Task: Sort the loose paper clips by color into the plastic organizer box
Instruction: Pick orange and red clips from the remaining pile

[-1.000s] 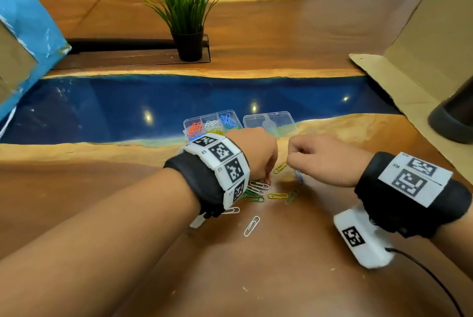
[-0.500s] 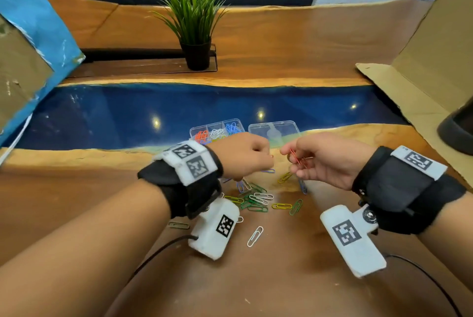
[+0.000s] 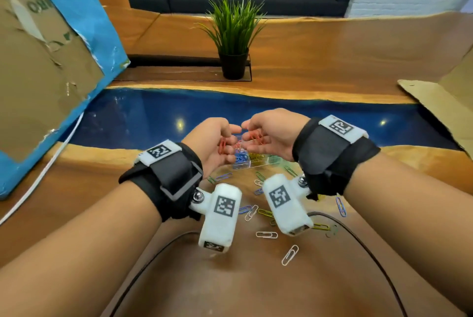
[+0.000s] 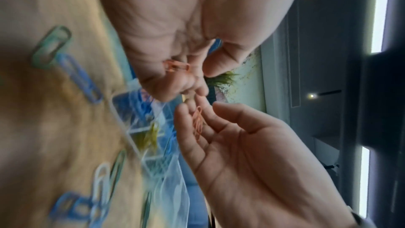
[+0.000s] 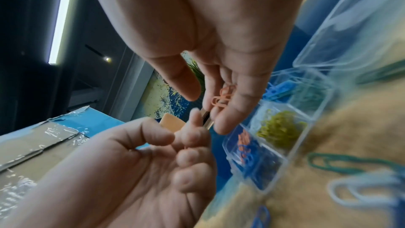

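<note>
Both hands raised off the desk [image 3: 256,286], palms turned up and inward, fingertips nearly meeting directly above the plastic organizer box [image 3: 252,162]; left hand [image 3: 213,146] with fingers curled, grip closed on orange clips [image 3: 222,148] lying across the finger pads; right hand [image 3: 271,136] likewise cupped, grip pinching a small bunch of orange clips [image 3: 254,137] between thumb and fingers; exact count in either hand unclear.

Key relation: orange compartment [image 5: 244,142] just below and slightly nearer than both grips, at the box's left end in the head view; already holding orange clips mixed with some blue; yellow compartment [image 5: 279,128] beside it, blue and green ones further along; open lid [image 5: 355,23] lying flat beyond the box.

Left hand nearer to the orange cell, judging from the right wrist view; right hand more over the middle of the box. Clip long axes roughly along the fingers, so likely just a tilt and release downward; risk of spill into the neighbouring cell.

Loose clips [image 3: 266,235] remaining on the desk near the wrists: white, blue, green, yellow; sorting judged partway done.
</note>
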`<action>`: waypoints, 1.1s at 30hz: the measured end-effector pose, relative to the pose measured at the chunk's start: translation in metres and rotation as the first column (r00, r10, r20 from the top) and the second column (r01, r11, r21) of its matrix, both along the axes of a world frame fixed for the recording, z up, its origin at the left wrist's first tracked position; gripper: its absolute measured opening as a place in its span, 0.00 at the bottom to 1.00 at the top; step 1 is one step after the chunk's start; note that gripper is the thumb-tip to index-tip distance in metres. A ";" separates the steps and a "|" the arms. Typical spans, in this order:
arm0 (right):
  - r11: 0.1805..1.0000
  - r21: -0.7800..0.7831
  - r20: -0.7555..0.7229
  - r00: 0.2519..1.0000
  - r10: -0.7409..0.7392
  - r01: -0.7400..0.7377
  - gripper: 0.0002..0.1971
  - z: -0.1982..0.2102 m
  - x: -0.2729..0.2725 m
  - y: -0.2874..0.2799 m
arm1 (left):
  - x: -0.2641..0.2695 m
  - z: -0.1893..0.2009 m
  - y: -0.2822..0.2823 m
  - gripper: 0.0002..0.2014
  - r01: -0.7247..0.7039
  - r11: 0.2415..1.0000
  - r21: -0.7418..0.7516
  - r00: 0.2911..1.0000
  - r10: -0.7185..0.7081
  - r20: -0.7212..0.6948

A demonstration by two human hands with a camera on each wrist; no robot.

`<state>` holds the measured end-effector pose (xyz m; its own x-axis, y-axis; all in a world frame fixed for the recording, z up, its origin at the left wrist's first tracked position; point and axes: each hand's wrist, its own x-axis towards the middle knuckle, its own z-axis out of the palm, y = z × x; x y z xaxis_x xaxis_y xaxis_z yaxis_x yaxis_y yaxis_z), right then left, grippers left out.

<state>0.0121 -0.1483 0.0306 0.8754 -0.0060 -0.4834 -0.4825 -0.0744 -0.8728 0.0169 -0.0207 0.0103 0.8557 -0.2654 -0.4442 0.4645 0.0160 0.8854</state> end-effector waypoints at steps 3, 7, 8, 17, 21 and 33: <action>0.998 -0.051 -0.031 0.999 -0.023 0.021 0.05 0.007 0.012 0.006 | 0.010 0.007 0.002 0.09 -0.089 0.995 0.038 0.996 0.090 -0.024; 0.992 -0.124 -0.114 0.993 -0.017 0.003 0.07 0.012 0.021 0.011 | 0.021 0.017 -0.004 0.15 -0.127 0.990 0.060 0.990 0.130 -0.054; 0.991 -0.132 -0.126 0.992 -0.016 -0.001 0.08 0.012 0.022 0.012 | 0.023 0.018 -0.006 0.16 -0.130 0.990 0.063 0.989 0.134 -0.063; 0.997 -0.072 -0.158 0.987 0.012 -0.024 0.13 0.014 0.014 0.012 | 0.020 0.011 -0.017 0.22 -0.105 0.991 0.088 0.994 0.108 -0.026; 0.994 -0.103 -0.131 0.991 0.018 -0.032 0.13 0.014 0.010 0.009 | 0.017 0.013 -0.014 0.22 -0.093 0.987 0.128 0.996 0.093 0.005; 0.793 -0.536 0.075 0.919 0.386 -0.289 0.09 0.005 -0.019 -0.009 | -0.001 0.006 0.016 0.08 0.138 0.740 0.659 0.852 -0.428 0.302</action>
